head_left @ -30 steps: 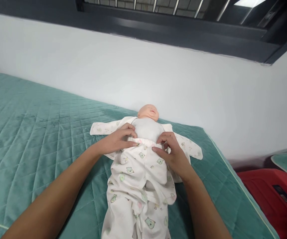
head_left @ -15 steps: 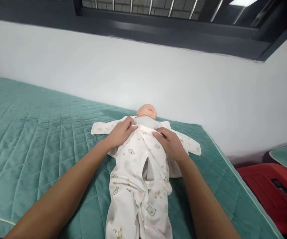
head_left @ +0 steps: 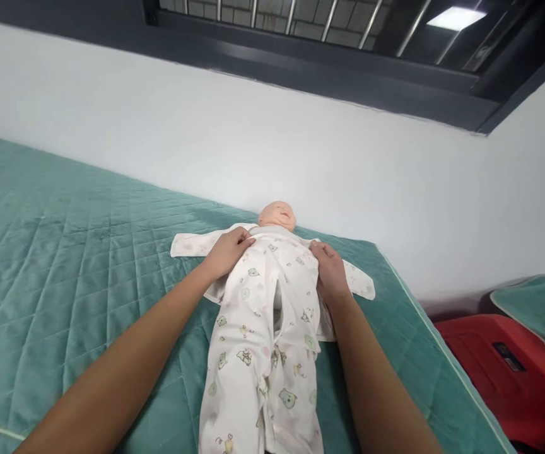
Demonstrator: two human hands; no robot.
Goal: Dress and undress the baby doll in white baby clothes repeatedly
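A baby doll (head_left: 277,214) lies on its back on a green quilted cover, its head toward the wall. White baby pants (head_left: 253,315) with printed bears cover its body and legs, with an open slit at the crotch. My left hand (head_left: 229,252) pinches the waistband at the left side, and my right hand (head_left: 330,268) grips it at the right side. The waistband sits high on the doll's chest, just below a strip of grey torso. Under the doll, a white printed top (head_left: 360,280) is spread with both sleeves stretched outward.
The green quilted cover (head_left: 87,252) reaches to a white wall (head_left: 159,132) behind the doll. Above is a dark window frame (head_left: 301,63) with metal bars. A red plastic chair or stool (head_left: 499,366) stands beyond the right edge, with green fabric (head_left: 542,309) next to it.
The waistband has moved up toward the doll's neck, covering more of the grey torso. My right hand has shifted outward to the right, and the crotch slit looks narrower.
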